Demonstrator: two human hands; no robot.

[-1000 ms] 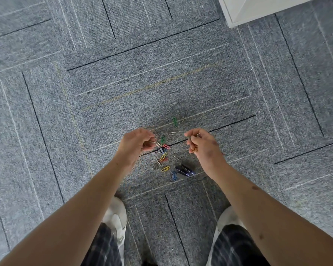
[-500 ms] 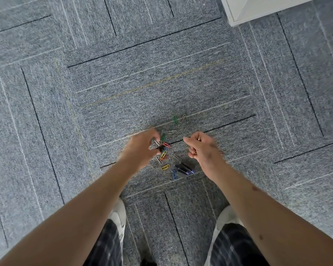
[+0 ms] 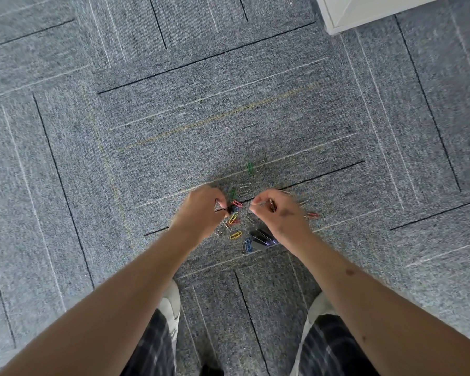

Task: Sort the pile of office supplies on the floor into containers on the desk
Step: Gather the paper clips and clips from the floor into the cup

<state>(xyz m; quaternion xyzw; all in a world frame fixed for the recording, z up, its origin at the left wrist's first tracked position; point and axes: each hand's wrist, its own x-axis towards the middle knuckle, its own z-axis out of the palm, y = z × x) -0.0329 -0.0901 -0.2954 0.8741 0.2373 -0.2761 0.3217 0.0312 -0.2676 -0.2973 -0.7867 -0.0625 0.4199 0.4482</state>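
The pile of paper clips [image 3: 235, 219] lay on the floor [image 3: 201, 118] just below the middle of the frame, yellow, red, blue and bare metal ones lying loose. A green clip [image 3: 250, 168] lay apart, above the pile. A red clip [image 3: 313, 215] lay to the right. Black binder clips [image 3: 261, 237] sat at the pile's lower right edge. The left hand [image 3: 201, 213] reached in from the left, its fingertips pinching a dark clip [image 3: 225, 209] at the pile's upper left. The right hand [image 3: 282, 215], opposite and apart from it, had its fingers curled round a dark piece [image 3: 272, 206] too small to identify. White shoes [image 3: 171, 299] stood below. A white furniture corner [image 3: 364, 9] showed at the upper right.
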